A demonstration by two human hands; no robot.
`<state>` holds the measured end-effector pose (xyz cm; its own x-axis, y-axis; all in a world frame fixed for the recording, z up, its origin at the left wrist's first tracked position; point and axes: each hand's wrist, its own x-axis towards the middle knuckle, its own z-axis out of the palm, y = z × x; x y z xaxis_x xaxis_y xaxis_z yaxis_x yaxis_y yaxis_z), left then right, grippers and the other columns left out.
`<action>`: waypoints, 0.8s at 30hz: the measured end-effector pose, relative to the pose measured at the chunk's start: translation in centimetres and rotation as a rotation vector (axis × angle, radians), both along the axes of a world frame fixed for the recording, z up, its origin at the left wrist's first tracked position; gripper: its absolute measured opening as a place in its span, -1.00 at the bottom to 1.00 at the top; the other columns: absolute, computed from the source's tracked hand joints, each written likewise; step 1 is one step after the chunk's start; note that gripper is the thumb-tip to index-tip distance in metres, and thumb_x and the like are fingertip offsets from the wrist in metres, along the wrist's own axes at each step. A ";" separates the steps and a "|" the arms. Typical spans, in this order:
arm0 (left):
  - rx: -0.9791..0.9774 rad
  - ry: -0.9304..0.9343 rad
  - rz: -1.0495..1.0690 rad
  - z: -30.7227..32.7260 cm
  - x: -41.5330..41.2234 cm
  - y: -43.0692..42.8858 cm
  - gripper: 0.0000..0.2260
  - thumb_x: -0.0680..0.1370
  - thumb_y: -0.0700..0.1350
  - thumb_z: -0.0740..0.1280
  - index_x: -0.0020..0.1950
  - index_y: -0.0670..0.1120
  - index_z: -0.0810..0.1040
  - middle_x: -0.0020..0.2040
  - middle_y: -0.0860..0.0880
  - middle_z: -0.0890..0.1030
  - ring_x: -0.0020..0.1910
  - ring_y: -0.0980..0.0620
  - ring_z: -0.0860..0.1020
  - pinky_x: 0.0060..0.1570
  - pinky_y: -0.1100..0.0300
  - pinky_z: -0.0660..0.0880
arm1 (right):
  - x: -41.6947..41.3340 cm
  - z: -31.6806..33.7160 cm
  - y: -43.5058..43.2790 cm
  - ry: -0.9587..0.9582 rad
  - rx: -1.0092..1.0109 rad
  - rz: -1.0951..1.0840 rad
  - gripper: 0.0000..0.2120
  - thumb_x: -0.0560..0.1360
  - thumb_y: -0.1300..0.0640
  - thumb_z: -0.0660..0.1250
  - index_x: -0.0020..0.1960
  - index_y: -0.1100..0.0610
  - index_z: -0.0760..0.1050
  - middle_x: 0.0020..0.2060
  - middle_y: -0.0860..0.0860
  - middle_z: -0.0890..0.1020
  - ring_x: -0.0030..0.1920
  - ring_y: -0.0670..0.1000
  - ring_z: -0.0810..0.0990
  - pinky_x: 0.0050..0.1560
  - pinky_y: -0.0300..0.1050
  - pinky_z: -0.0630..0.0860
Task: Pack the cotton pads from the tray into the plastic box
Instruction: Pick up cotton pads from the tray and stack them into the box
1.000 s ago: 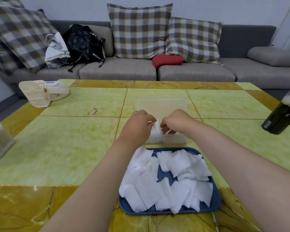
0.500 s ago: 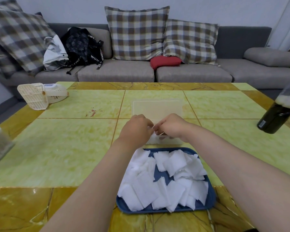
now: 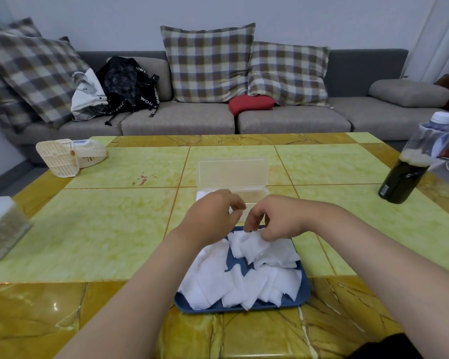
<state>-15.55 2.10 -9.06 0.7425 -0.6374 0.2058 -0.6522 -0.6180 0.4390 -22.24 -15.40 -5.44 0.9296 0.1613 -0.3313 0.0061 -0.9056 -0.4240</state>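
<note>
Soft, even indoor light, fairly bright and slightly cool. The glossy tabletop carries one small glare spot at near left and a pale sheen across its far tiles. Faint, diffuse shadows lie under the forearms and beside the tray. The white pads are almost washed out, with little texture. Wide-angle distortion bows the sofa and tilts the bottle at right. The picture edges look soft.

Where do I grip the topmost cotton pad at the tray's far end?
Pinch the cotton pad by its raised far edge, coming from above on the plastic box side. It lies crumpled atop the others, that edge lifted off the blue tray, so fingertips can likely close under it.
</note>
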 end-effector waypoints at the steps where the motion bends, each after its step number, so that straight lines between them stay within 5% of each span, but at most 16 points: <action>1: 0.016 0.067 -0.003 0.1 -0.6 0.1 -0.80 0.62 -0.05 0.28 0.19 0.07 0.63 0.00 0.18 0.60 -0.09 0.16 0.55 -0.02 0.17 0.55 | -0.4 0.1 0.0 0.030 -0.026 0.021 -0.61 0.47 0.28 0.31 0.20 -0.06 0.62 -0.03 -0.21 0.63 -0.30 -0.39 0.53 -0.17 -0.34 0.55; 3: 0.048 0.163 -0.011 -0.2 -1.2 0.2 -0.79 0.61 -0.03 0.29 0.21 0.07 0.62 0.01 0.17 0.62 -0.09 0.16 0.56 0.01 0.17 0.55 | -0.7 0.0 0.1 0.054 -0.046 0.013 -0.63 0.50 0.24 0.29 0.24 -0.05 0.60 -0.07 -0.22 0.60 -0.26 -0.37 0.53 -0.21 -0.42 0.43; 8: 0.119 0.309 -0.042 -1.0 -2.2 -0.1 -0.66 0.58 -0.01 0.36 0.35 0.00 0.53 0.13 0.10 0.62 0.09 0.11 0.57 0.15 0.18 0.52 | -1.0 -1.4 0.0 0.026 -0.131 -0.036 -0.58 0.47 -0.07 0.47 0.30 0.01 0.58 0.01 -0.12 0.60 -0.04 -0.05 0.56 -0.09 -0.20 0.45; 11: 0.109 0.352 -0.061 -1.3 -2.3 -0.3 -0.63 0.54 0.03 0.40 0.34 0.04 0.54 0.12 0.10 0.60 0.01 0.18 0.55 0.07 0.26 0.49 | -1.0 -1.7 -0.2 -0.033 -0.094 -0.070 -0.61 0.42 -0.02 0.53 0.22 0.01 0.60 0.07 -0.09 0.64 0.03 -0.02 0.60 0.03 -0.13 0.55; 17: -0.049 0.412 -0.042 -0.5 -2.0 -0.1 -0.96 0.54 -0.08 0.42 -0.07 -0.02 0.64 -0.29 0.05 0.58 -0.34 0.15 0.52 -0.25 0.30 0.45 | -0.8 -1.4 -0.9 -0.122 0.221 -0.194 -0.88 0.44 0.06 0.53 -0.12 -0.01 0.59 -0.20 -0.08 0.61 -0.25 -0.08 0.53 -0.26 -0.16 0.49; 24: -0.146 0.528 0.043 0.1 -1.2 1.7 -0.92 0.55 -0.17 0.39 0.02 -0.08 0.64 -0.30 0.11 0.64 -0.31 0.10 0.64 -0.16 0.20 0.56 | -0.6 -1.2 -1.1 -0.008 0.311 -0.225 -0.90 0.49 0.09 0.51 0.00 0.02 0.71 -0.23 -0.10 0.68 -0.29 -0.14 0.57 -0.26 -0.23 0.49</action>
